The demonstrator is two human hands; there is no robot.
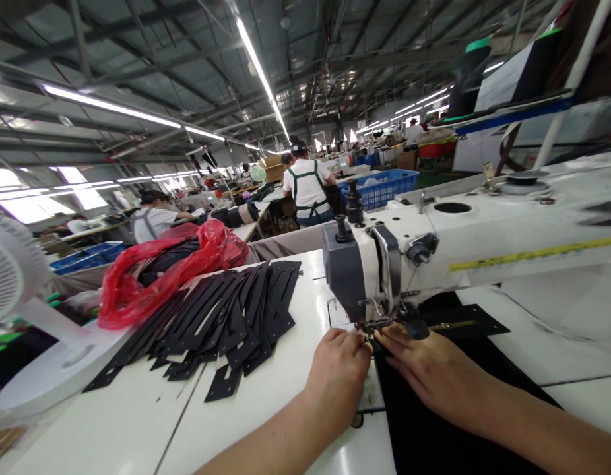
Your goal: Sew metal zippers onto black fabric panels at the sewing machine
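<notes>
I have the left hand curled, thumb and fingers drawn together just beside the needle area, and I cannot tell whether they pinch anything. The right hand lies along the black cloth, fingers reaching under the sewing machine; whether they grip it, I can't tell either.

That cloth runs from the centre to the bottom edge of the frame, right of the left hand. Between the left forearm and the heap of black strips at centre left, I get white tabletop down to the lower edge. The tabletop's far edge passes behind the heap.

The machine's foot and the fingers hide the spot where they meet. The fan is cut off at the left edge, the machine at the right.

Left of centre, a red plastic bag gapes around more black pieces. In the upper middle, a blue basket stands behind the machine, holding something pale that I can't make out.
</notes>
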